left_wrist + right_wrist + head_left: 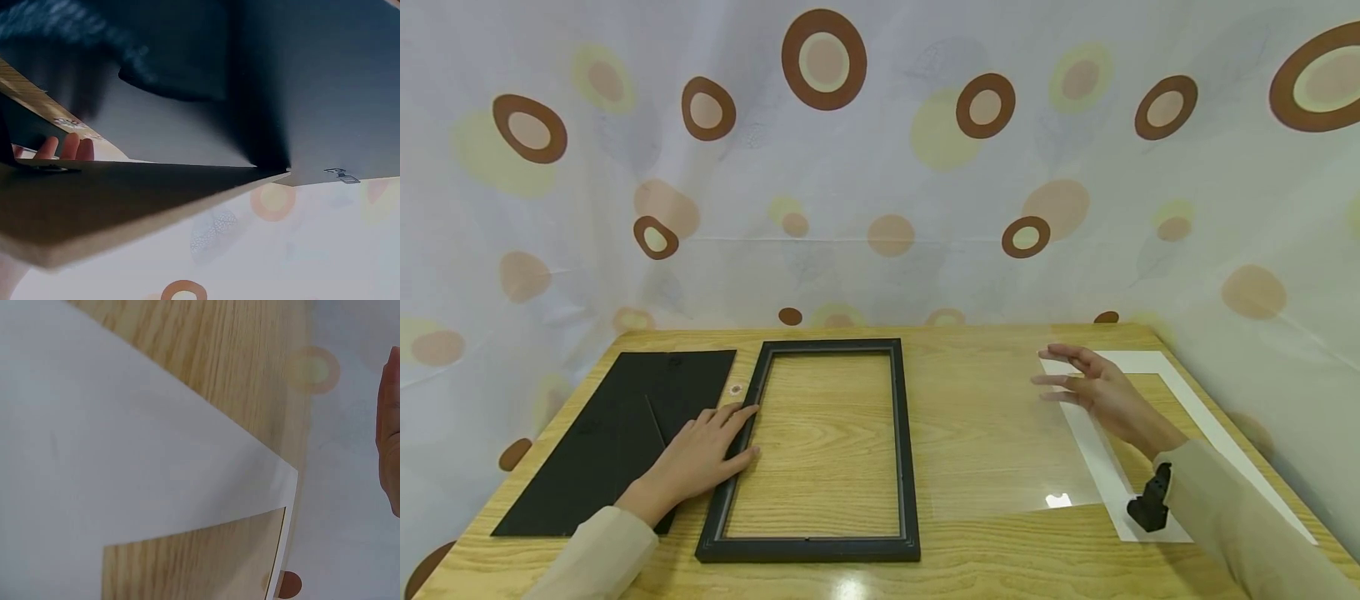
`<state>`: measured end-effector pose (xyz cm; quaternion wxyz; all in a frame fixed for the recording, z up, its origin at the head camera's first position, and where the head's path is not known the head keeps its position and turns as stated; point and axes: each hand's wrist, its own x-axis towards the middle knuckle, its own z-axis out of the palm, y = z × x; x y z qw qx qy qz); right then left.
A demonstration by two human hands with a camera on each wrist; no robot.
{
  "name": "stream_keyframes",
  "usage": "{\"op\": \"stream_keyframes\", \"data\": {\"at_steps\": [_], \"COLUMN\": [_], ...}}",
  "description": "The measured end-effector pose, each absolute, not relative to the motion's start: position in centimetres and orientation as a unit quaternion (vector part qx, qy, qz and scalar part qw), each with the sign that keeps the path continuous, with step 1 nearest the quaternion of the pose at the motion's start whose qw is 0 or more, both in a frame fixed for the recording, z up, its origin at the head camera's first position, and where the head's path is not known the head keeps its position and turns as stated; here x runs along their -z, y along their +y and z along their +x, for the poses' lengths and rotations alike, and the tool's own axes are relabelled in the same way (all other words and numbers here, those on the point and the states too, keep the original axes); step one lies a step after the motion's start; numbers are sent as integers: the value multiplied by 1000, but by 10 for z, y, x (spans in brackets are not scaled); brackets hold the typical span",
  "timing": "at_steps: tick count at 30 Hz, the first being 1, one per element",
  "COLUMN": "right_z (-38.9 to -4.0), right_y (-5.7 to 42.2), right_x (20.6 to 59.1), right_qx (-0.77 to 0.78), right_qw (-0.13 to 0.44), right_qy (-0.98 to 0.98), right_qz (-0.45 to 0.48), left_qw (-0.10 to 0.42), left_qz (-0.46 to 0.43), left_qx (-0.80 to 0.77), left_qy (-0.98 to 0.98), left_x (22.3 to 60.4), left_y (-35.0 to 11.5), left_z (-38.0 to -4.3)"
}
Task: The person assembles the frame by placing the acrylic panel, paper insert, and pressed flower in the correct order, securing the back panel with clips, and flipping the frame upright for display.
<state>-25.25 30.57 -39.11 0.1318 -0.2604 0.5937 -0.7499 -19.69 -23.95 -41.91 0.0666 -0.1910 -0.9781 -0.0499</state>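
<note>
Black frame (907,450) on the worktop (1015,562), left hand (703,454) relaxed on its nine-o'clock bar; right hand (1097,392), fingers loosely spread, near the clear sheet (1000,442) at three o'clock. Sheet-handling seems the step; next probably needs a light edge grip.

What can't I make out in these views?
Head: part of the black frame, covered by the left hand.
Head: far edge of the clear sheet, too faint to trace.
Head: part of the white mat, behind the right hand and sleeve.
Left wrist: most of the left hand, behind a brown-edged panel.
Right wrist: most of the right hand, cut off by the right edge.
</note>
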Motion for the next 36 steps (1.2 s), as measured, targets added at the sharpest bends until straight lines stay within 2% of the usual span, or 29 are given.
{"op": "stream_keyframes", "data": {"at_steps": [14,36], "right_z": [-253,-244], "right_y": [283,184], "right_x": [384,394], "right_qx": [785,762], "right_qw": [141,136], "right_qy": [546,614], "right_qz": [-256,-153], "left_qw": [63,51], "left_qz": [-189,-182], "left_qx": [59,76], "left_qy": [-978,-979], "left_x": [419,417], "left_y": [-244,-254], "left_z": [-200,-204]}}
